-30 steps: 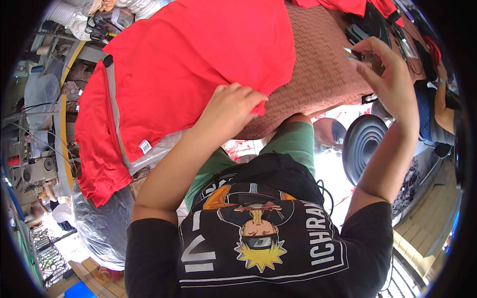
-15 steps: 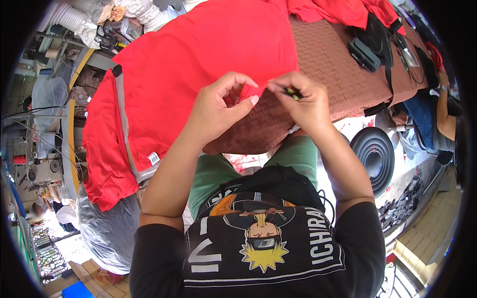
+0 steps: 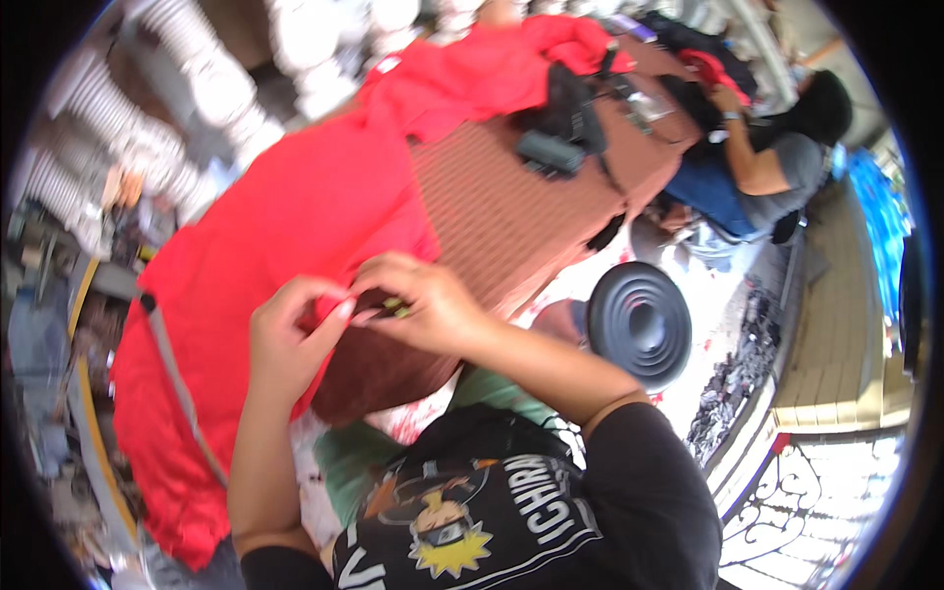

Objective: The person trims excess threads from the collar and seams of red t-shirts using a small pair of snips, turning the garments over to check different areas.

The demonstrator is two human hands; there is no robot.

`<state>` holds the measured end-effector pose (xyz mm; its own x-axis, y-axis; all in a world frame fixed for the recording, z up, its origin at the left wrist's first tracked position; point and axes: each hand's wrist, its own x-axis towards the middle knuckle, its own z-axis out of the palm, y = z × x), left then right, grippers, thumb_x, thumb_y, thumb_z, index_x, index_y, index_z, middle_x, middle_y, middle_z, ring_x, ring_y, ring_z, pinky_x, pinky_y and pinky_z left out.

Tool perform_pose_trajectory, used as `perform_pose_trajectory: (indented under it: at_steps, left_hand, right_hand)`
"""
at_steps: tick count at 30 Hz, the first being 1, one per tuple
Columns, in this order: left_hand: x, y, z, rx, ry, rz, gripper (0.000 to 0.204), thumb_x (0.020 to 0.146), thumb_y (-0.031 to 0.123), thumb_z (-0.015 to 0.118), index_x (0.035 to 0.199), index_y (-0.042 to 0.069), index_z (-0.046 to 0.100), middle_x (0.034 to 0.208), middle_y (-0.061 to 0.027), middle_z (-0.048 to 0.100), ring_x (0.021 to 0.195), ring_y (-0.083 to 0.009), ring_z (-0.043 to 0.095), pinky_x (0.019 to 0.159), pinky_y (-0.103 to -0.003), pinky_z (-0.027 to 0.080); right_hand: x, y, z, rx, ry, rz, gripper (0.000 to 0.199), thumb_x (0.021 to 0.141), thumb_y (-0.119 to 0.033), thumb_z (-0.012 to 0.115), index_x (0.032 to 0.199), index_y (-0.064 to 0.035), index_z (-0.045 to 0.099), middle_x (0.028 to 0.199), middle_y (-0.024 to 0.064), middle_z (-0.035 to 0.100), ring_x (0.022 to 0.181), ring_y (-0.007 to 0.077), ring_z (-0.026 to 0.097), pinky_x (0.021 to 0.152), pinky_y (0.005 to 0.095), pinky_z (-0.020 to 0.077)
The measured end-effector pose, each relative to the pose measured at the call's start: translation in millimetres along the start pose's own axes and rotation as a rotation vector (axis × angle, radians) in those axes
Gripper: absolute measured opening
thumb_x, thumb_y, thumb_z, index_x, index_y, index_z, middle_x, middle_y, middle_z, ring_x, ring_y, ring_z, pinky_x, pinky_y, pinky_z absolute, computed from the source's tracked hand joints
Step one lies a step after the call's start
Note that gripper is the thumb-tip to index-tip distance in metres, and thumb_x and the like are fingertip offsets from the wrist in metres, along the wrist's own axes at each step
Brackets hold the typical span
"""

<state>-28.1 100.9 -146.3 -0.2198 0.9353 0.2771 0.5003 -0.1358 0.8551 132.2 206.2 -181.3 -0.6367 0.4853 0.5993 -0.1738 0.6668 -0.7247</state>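
Pinching smooth red fabric by its edge at nine o'clock with the left hand; clutching, close alongside, a small dark yellow-green-marked object in the curled right hand! Following the fabric up to ten o'clock over a brown textured table cover!

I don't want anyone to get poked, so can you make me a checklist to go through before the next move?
1. Left hand has the red cloth: ok, pinched at the fingertips.
2. Right hand has the small tool: ok, its yellow-green part shows in the curled fingers.
3. Tool's tip is away from fingers: cannot tell, it's hidden and blurry.
4. Dark case is out of the way: ok, it lies farther up the table.
5. Red cloth is all smooth: not ok, it's rumpled toward the far end.
6. Other person is well clear: ok, over at the right.
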Motion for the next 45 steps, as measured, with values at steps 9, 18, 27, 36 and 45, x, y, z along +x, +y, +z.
perform_pose_trajectory:
  at_steps: [9,18,27,36,45]
  left_hand:
    - [13,18,-6,-0.074,-0.025,-0.028,0.012,0.08,0.003,0.071,0.087,0.003,0.061,0.076,-0.0006,0.063,0.066,-0.0057,0.058,0.054,-0.022,0.042]
    - [1,23,-24,0.289,-0.441,-0.173,0.025,0.087,0.025,0.067,0.085,0.001,0.062,0.068,-0.0049,0.058,0.059,-0.0086,0.053,0.055,-0.028,0.043]
    - [-46,-17,11,-1.19,0.33,-0.413,0.028,0.095,0.021,0.058,0.117,0.003,0.063,0.11,-0.0063,0.066,0.097,-0.0147,0.064,0.085,-0.031,0.054]
    - [-61,-15,35,-1.167,0.292,-0.548,0.035,0.092,0.01,0.06,0.126,0.003,0.056,0.108,-0.0039,0.065,0.096,-0.0098,0.061,0.092,-0.027,0.047]
    - [-65,-17,43,-0.92,0.281,-0.395,0.031,0.091,0.005,0.06,0.121,-0.002,0.059,0.114,-0.0096,0.065,0.102,-0.0103,0.06,0.091,-0.024,0.048]
  right_hand:
    - [11,13,-6,0.144,0.01,0.078,0.023,0.078,0.001,0.069,0.099,-0.0036,0.061,0.099,0.0079,0.061,0.09,0.0174,0.063,0.075,0.0288,0.0527]
    - [14,-1,-14,-0.116,0.012,-0.045,0.022,0.079,0.013,0.06,0.094,-0.0018,0.058,0.087,0.0088,0.063,0.077,0.0163,0.062,0.068,0.026,0.0489]
    - [-21,-3,-6,-0.405,-0.192,-0.356,0.021,0.073,0.005,0.068,0.091,-0.0028,0.059,0.086,0.0104,0.064,0.073,0.0259,0.065,0.058,0.0328,0.0512]
    - [-32,-26,14,0.442,0.254,0.376,0.019,0.074,0.002,0.075,0.09,-0.002,0.066,0.092,0.0082,0.065,0.076,0.0132,0.061,0.06,0.0224,0.0449]
    - [-24,-3,21,-0.078,-0.021,0.034,0.022,0.073,0.003,0.076,0.091,-0.002,0.066,0.086,0.0055,0.063,0.072,0.0123,0.056,0.065,0.0233,0.0441]
